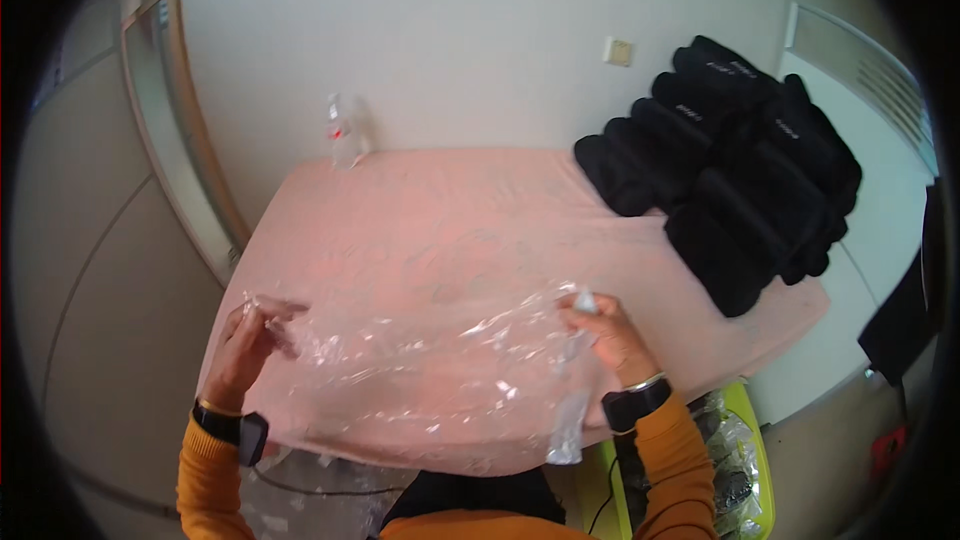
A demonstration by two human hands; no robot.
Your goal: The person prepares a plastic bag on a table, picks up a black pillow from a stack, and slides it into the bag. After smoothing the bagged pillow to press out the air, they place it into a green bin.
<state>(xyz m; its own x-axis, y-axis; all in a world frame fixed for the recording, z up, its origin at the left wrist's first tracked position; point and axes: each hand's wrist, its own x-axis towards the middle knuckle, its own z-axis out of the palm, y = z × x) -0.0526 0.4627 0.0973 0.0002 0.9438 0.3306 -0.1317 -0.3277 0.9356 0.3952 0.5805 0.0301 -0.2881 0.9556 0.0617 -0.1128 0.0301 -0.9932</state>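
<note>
A clear plastic bag [430, 350] is stretched out between my hands, low over the near part of a pink-covered table. My left hand [253, 335] grips its left end; some fingers reach out behind or inside the film and look slightly blurred. At the other end, my right hand [605, 328] pinches the bag's upper right corner between thumb and fingers. A whitish strip [568, 428] runs down that right side and hangs at the table's front edge. Nothing shows inside the bag.
Black, padded-looking fabric items [735, 175] are piled at the table's [450, 200] back right. A transparent bottle [343, 135] stands at the back left by the wall. Below right is a yellow-green bin [762, 470] with plastic-wrapped dark items. More clear plastic [310, 495] lies below left, near a cable.
</note>
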